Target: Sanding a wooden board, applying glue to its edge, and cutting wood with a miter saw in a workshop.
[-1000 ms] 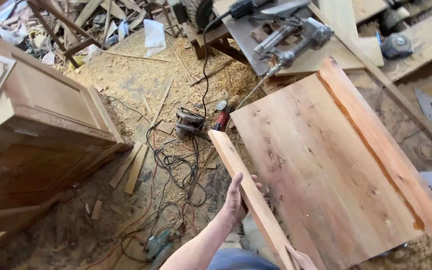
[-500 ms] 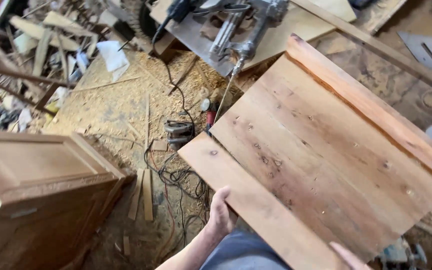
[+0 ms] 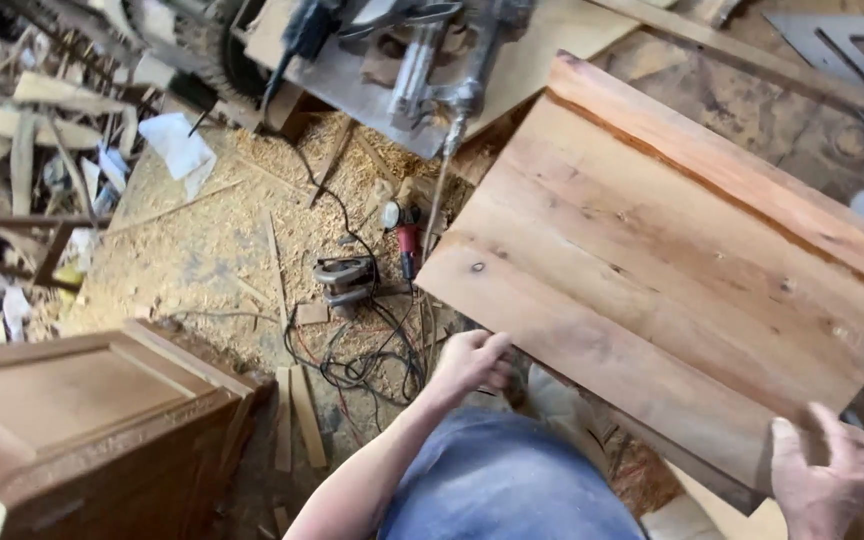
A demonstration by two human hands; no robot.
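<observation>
A person held a wide board (image 3: 672, 270) by its near edge, tilted over a sawdust floor (image 3: 202, 250). The left hand (image 3: 474, 362) curled around the edge, fingers apparently tucked underneath. The right hand (image 3: 827, 470) gripped the near corner, fingers spread on top. Left of the left hand lay a circular saw (image 3: 344, 278) and tangled cords (image 3: 372, 365); farther left stood a cabinet (image 3: 82, 420).

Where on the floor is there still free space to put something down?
The sawdust patch between the wooden cabinet, the white paper and the tangled cables is bare. Crowded: scrap wood far left, power tools beside the wide board.
</observation>
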